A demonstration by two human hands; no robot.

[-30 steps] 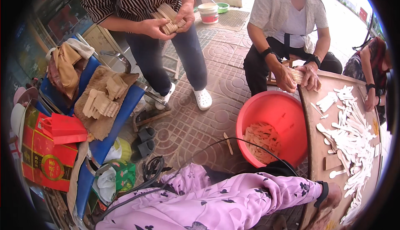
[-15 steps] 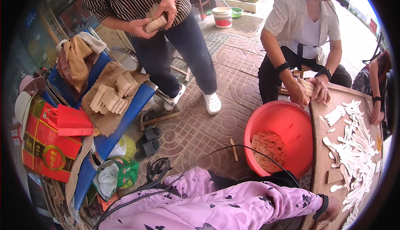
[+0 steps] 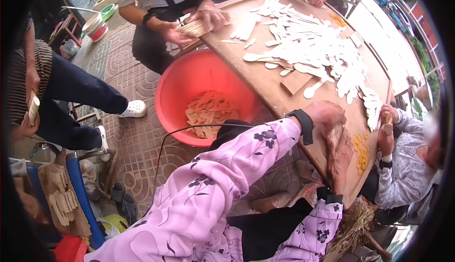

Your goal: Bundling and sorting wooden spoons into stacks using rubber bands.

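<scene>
My left hand and my right hand meet over the near edge of the brown tabletop. Their fingers are curled together, and what lies between them is mostly hidden; I cannot make it out. Just beyond my left hand lie a loose wooden spoon and a small wooden block. A large heap of pale wooden spoons and sticks spreads over the table. Yellow rubber bands lie beside my right hand.
A red tub with flat wooden pieces stands left of the table. A person across holds a stick bundle; another at left holds a stack. Someone at right grips a small bundle. A blue-edged chair bears spoon bundles.
The view has swung right, so the table now fills the middle and the chair sits at lower left. Both my hands show together; before, only one showed at the table's near edge.
</scene>
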